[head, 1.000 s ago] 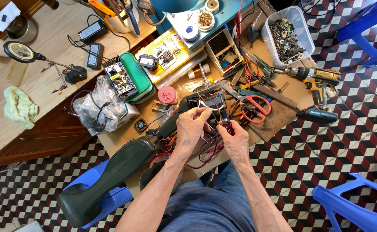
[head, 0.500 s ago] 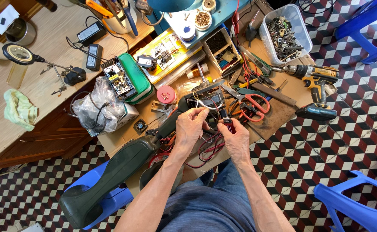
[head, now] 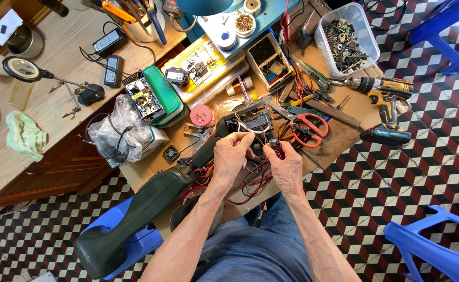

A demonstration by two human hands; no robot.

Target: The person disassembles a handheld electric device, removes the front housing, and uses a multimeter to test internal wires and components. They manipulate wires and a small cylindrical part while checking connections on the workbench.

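A long dark green tool housing [head: 151,209] lies across the low work board, its opened end [head: 245,122] showing red and black wires. My left hand [head: 230,155] pinches thin wires at that opened end. My right hand [head: 287,166] grips a small red-handled tool [head: 275,148] just beside the left fingers. Red and black leads [head: 250,183] loop down between my wrists over my lap.
Red-handled scissors [head: 306,128] lie right of my hands. A cordless drill [head: 383,99] sits at the board's right edge, a clear tub of hardware [head: 344,34] behind it. A green box with a circuit board [head: 153,99], a plastic bag [head: 119,133] and blue stools [head: 438,250] surround me.
Both hands stay at the opened end of the housing with only small finger shifts. The view has tilted slightly.
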